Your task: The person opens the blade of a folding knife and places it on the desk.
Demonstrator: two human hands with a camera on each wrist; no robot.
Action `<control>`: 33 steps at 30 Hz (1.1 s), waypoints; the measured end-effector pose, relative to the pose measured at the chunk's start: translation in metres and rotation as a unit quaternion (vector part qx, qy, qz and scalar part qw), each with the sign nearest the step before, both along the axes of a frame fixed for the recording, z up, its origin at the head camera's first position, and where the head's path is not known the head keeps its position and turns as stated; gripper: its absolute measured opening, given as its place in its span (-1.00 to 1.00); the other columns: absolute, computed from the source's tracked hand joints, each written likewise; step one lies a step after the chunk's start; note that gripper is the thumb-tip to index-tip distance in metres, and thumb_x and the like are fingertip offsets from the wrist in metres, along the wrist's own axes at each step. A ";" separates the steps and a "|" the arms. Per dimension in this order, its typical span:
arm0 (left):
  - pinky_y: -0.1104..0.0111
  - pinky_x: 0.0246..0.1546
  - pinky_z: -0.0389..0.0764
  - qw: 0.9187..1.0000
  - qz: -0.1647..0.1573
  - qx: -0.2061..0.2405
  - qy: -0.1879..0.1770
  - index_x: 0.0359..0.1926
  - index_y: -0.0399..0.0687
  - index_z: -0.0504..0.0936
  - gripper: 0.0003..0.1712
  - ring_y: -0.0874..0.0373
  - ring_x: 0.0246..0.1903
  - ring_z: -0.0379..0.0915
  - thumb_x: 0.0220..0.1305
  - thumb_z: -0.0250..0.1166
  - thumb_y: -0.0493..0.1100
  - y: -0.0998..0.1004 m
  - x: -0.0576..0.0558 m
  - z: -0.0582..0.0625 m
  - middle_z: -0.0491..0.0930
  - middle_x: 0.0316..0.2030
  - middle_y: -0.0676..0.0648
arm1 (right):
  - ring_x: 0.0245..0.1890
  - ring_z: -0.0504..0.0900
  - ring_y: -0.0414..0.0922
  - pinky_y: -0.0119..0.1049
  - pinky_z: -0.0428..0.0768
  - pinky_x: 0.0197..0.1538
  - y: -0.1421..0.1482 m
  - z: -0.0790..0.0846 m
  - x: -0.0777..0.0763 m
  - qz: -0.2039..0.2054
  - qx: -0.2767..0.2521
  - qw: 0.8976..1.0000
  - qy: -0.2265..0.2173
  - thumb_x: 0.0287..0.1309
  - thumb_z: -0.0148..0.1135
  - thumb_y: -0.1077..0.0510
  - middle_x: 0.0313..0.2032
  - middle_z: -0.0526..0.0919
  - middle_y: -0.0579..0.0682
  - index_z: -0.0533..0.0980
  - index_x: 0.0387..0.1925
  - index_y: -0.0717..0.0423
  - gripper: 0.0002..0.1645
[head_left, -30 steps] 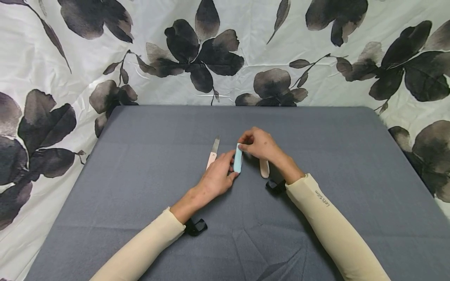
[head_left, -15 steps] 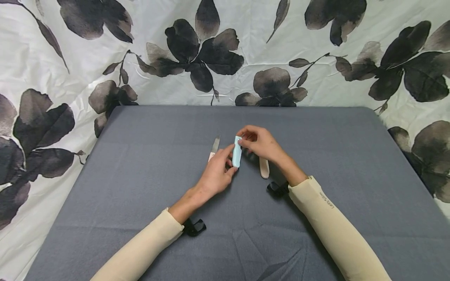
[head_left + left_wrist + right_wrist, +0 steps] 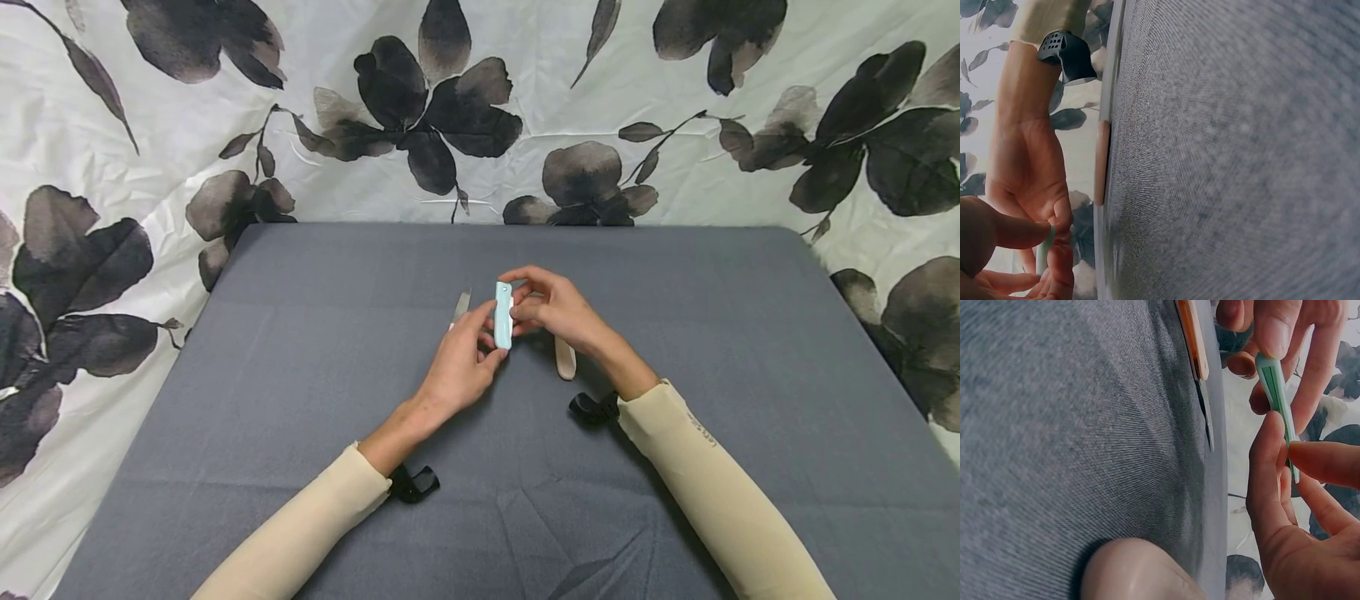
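A light blue folding knife (image 3: 503,318) is held up off the cloth between both hands, folded, with a small round pivot showing at its far end. My left hand (image 3: 459,362) pinches its near end between thumb and fingers. From the other side my right hand (image 3: 561,310) pinches it with thumb and fingertips; the right wrist view shows the long slot along the handle (image 3: 1277,390). Left of it lies an opened pink-handled knife, its blade (image 3: 461,307) showing and its handle mostly behind my left hand. A pale pinkish handle (image 3: 566,358) lies partly under my right hand.
A grey cloth (image 3: 300,375) covers the table, creased near the front. Behind it hangs a white sheet (image 3: 555,108) with dark flowers. Black wrist camera mounts (image 3: 415,484) hang under both sleeves, low over the cloth.
The light blue knife has moved slightly up and left and turned its broad side toward the head camera. My right fingers have shifted from its far end to its right side.
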State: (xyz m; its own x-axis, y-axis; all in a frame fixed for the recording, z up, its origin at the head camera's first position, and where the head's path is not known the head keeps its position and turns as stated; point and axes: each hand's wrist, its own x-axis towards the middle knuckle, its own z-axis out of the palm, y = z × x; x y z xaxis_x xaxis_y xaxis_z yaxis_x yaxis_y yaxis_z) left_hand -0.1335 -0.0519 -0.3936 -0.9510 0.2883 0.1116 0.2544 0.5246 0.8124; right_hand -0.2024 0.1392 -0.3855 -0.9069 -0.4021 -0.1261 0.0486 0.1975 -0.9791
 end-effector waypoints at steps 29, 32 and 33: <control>0.44 -0.11 0.67 0.967 0.017 0.203 -0.151 0.51 -0.12 0.36 -0.23 0.03 -0.09 0.69 0.31 0.31 -0.46 -0.010 -0.015 0.002 0.66 0.03 -0.28 | -0.35 0.71 -0.18 -0.12 0.78 -0.17 -0.006 0.001 0.000 -0.011 -0.039 0.999 -0.006 0.25 0.24 0.45 -0.22 0.58 0.08 0.48 0.34 0.25 -0.39; 0.46 -0.14 0.65 0.967 0.015 0.200 -0.155 0.50 -0.13 0.37 -0.23 0.07 -0.11 0.67 0.29 0.31 -0.47 -0.010 -0.015 0.003 0.65 0.02 -0.28 | -0.35 0.71 -0.19 -0.21 0.77 -0.21 -0.006 0.001 -0.001 -0.011 -0.041 0.999 -0.013 0.23 0.23 0.46 -0.22 0.58 0.11 0.48 0.34 0.28 -0.39; 0.46 -0.14 0.64 0.967 0.014 0.199 -0.155 0.50 -0.13 0.37 -0.23 0.08 -0.12 0.67 0.29 0.31 -0.48 -0.010 -0.015 0.003 0.65 0.01 -0.28 | -0.35 0.71 -0.19 -0.23 0.77 -0.22 -0.005 0.001 -0.001 -0.011 -0.041 0.999 -0.016 0.23 0.23 0.47 -0.22 0.59 0.11 0.48 0.33 0.29 -0.39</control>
State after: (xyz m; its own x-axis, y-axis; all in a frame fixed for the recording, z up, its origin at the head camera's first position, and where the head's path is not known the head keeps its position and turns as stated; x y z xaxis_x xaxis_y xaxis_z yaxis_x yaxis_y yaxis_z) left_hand -0.1482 -0.0621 -0.3911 -0.9634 0.2546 -0.0841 -0.0446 0.1569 0.9866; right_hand -0.2029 0.1337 -0.3842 -0.9119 -0.3918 -0.1223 0.0833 0.1151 -0.9899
